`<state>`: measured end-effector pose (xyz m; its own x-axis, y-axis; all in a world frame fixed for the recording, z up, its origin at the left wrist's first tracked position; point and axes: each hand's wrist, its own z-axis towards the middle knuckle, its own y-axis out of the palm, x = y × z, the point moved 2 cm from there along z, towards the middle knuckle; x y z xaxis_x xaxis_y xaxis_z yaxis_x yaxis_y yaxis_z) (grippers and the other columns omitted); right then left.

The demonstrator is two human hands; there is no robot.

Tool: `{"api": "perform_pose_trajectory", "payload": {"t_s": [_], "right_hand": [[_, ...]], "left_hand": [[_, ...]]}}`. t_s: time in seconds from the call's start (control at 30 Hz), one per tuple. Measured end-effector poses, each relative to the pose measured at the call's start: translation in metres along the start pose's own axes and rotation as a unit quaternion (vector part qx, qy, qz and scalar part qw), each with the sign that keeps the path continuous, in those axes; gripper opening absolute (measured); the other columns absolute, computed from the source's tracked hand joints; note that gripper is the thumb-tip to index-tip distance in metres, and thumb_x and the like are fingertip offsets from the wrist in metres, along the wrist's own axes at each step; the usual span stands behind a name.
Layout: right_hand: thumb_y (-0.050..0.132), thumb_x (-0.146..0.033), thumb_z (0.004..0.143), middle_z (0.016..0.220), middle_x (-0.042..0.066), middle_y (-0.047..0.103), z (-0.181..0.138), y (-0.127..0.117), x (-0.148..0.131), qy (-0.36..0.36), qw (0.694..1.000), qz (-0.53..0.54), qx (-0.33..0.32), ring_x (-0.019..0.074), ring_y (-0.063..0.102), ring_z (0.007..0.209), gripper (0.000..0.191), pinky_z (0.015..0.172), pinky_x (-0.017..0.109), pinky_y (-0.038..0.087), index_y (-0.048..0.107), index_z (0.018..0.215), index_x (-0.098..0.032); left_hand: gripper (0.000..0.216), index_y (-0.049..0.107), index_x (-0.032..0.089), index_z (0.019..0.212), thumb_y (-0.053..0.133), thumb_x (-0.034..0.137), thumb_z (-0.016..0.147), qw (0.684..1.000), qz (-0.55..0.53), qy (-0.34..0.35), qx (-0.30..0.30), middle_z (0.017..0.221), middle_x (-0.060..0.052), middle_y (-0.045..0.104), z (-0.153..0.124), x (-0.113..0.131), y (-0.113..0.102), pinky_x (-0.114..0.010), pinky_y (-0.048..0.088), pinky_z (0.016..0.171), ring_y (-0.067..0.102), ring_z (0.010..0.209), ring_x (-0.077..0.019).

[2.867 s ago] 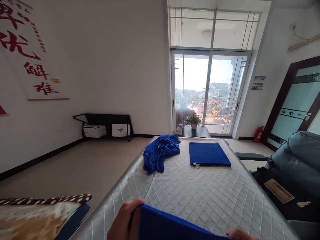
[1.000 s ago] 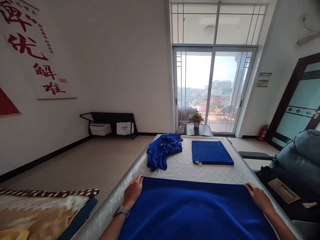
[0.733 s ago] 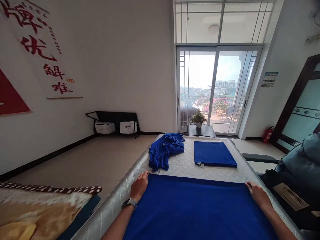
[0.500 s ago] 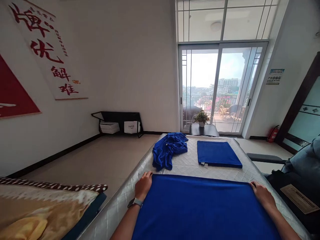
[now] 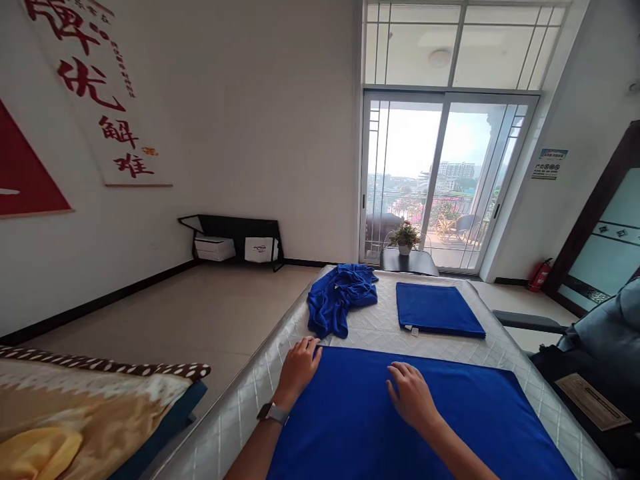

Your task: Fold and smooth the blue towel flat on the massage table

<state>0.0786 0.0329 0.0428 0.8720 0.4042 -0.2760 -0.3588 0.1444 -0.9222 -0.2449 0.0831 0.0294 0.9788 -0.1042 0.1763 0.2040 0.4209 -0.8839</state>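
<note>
A large blue cloth (image 5: 360, 413) lies spread flat on the pale quilted mattress (image 5: 250, 393) in front of me. My left hand (image 5: 300, 363), below a wrist with a watch, rests at the cloth's far left corner with its fingers loosely extended. Over the middle of the cloth, near its far edge, is my right hand (image 5: 411, 395), fingers apart and palm down. Beyond the cloth lie a crumpled blue cloth (image 5: 340, 300) on the left and a neatly folded blue cloth (image 5: 437, 310) with a white tag on the right.
A potted plant (image 5: 405, 237) stands on a dark chair (image 5: 410, 262) past the mattress's far end. At left is patterned bedding (image 5: 100, 400). On the right are a dark padded chair (image 5: 607, 333) and a fire extinguisher (image 5: 540, 275). A black rack (image 5: 235, 230) holds white boxes.
My right hand has left the cloth's far right corner and moved left to its middle. The left hand has loosened its grip at the left corner. My view has shifted slightly.
</note>
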Motion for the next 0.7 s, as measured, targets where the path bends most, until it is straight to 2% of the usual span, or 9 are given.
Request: {"api": "perform_pose_trajectory", "payload": {"t_s": [0.07,0.13,0.2,0.3,0.4,0.5,0.7], "right_hand": [[0.043,-0.039,0.101,0.151,0.011,0.055,0.012,0.023,-0.045,-0.039,0.998,0.045,-0.020,0.0303,0.047,0.142,0.051,0.121,0.046,0.031,0.055,0.146,-0.019],[0.040,-0.047,0.102,0.159,0.011,0.045,0.023,0.042,-0.074,-0.050,0.995,0.067,-0.052,0.0310,0.037,0.148,0.059,0.124,0.049,0.024,0.046,0.153,-0.019],[0.034,-0.052,0.103,0.164,0.010,0.035,0.031,0.057,-0.088,-0.037,0.993,0.069,-0.086,0.0300,0.026,0.153,0.065,0.126,0.051,0.017,0.038,0.158,-0.017],[0.026,-0.054,0.104,0.167,0.007,0.025,0.036,0.068,-0.087,-0.018,0.991,0.062,-0.117,0.0262,0.015,0.156,0.069,0.128,0.049,0.008,0.029,0.161,-0.016],[0.023,-0.055,0.103,0.168,0.004,0.022,0.034,0.063,-0.066,0.001,0.990,0.050,-0.133,0.0238,0.012,0.157,0.070,0.128,0.047,0.005,0.026,0.162,-0.017],[0.019,-0.056,0.103,0.168,0.003,0.021,0.024,0.049,-0.029,0.048,0.990,0.017,-0.134,0.0227,0.012,0.157,0.071,0.128,0.045,0.006,0.024,0.162,-0.017],[0.019,-0.059,0.101,0.167,0.002,0.026,-0.018,0.015,0.086,0.144,0.981,-0.075,-0.107,0.0209,0.015,0.157,0.074,0.127,0.043,0.010,0.026,0.162,-0.019]], "left_hand": [[0.042,0.065,0.022,0.132,0.041,0.040,0.103,0.998,-0.023,0.040,-0.030,0.141,-0.011,0.063,-0.004,0.008,0.008,-0.044,0.041,0.112,0.056,0.131,-0.0283],[0.047,0.062,0.021,0.137,0.043,0.045,0.102,0.996,-0.031,0.060,-0.064,0.148,-0.012,0.059,-0.007,0.009,0.018,-0.047,0.036,0.118,0.050,0.138,-0.0290],[0.051,0.058,0.021,0.143,0.042,0.049,0.102,0.992,-0.039,0.064,-0.100,0.152,-0.011,0.056,-0.009,0.005,0.028,-0.048,0.033,0.120,0.047,0.143,-0.0283],[0.056,0.052,0.023,0.149,0.036,0.053,0.104,0.988,-0.049,0.064,-0.129,0.156,-0.010,0.051,-0.008,-0.007,0.040,-0.048,0.032,0.122,0.042,0.147,-0.0266],[0.058,0.049,0.024,0.151,0.035,0.054,0.104,0.988,-0.043,0.061,-0.133,0.160,-0.010,0.047,-0.006,-0.015,0.047,-0.050,0.029,0.123,0.038,0.149,-0.0272],[0.056,0.047,0.029,0.153,0.036,0.054,0.104,0.989,-0.032,0.055,-0.133,0.162,-0.008,0.043,-0.006,-0.020,0.050,-0.052,0.026,0.124,0.034,0.151,-0.0287],[0.058,0.043,0.030,0.155,0.037,0.055,0.104,0.990,-0.018,0.028,-0.134,0.163,-0.008,0.041,-0.005,-0.029,0.051,-0.050,0.025,0.124,0.031,0.153,-0.0297]]}}
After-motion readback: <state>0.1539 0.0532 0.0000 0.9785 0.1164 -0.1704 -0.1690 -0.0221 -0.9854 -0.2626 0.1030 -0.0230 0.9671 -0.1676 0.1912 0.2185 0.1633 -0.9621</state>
